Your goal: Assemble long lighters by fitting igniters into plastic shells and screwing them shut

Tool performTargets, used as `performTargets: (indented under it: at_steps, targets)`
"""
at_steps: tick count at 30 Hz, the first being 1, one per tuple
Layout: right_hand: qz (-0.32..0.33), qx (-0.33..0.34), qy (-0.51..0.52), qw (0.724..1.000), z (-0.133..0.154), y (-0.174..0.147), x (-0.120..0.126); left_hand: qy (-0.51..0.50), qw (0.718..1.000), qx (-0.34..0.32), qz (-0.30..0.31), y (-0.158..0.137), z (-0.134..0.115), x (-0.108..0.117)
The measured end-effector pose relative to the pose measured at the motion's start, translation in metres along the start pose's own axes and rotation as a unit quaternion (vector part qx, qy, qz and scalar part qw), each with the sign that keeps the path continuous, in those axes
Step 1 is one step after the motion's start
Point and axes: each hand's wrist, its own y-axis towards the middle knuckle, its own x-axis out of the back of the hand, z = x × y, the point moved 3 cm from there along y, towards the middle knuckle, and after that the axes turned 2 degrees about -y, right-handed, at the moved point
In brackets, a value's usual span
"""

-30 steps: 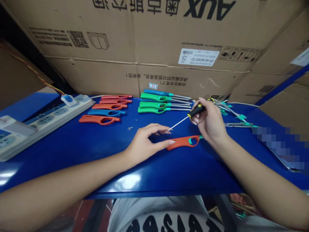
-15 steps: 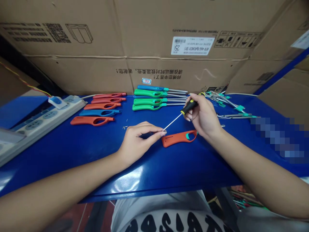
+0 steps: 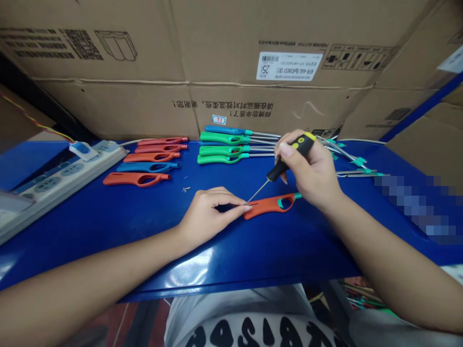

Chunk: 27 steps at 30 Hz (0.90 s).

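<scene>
My right hand [image 3: 307, 168] is wrapped round the black and yellow handle of a screwdriver [image 3: 278, 169], its thin shaft slanting down to the left. At the shaft's tip, the thumb and forefinger of my left hand [image 3: 213, 210] are pinched together. Whatever small piece sits between them is too hidden to name. Directly below the tip, an orange lighter handle [image 3: 265, 208] with a turquoise trigger lies on the blue table [image 3: 217, 270]. Its turquoise front end points right, partly behind my right hand. A few tiny screws [image 3: 185, 189] lie beyond my left hand.
Several empty-looking handle shells [image 3: 144, 179], orange, red and blue, lie in a row at left beside a power strip [image 3: 68, 171]. Green and blue long-nosed lighters [image 3: 220, 150] are stacked at the back. Metal tubes with turquoise parts [image 3: 356, 161] lie right. Cardboard [image 3: 224, 62] walls the back.
My left fingertips and the screwdriver tip have come down slightly onto the left end of the orange handle. My right hand has shifted its grip and holds the screwdriver more steeply.
</scene>
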Motion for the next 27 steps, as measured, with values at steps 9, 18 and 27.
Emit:
performTargets:
  at_steps: [9,18,27]
  targets:
    - [-0.081,0.244,-0.169,0.952,0.025,-0.026,-0.004,-0.006,0.998,-0.011,0.057,-0.004,-0.002,-0.010]
    - [0.097,0.149,-0.101,0.979,0.016,-0.027,-0.019,0.027,0.996,-0.040,0.071,0.000,-0.001,-0.009]
    - [0.060,0.140,-0.129,0.980,0.007,-0.024,-0.016,0.072,0.989,-0.010,0.132,-0.001,0.008,-0.012]
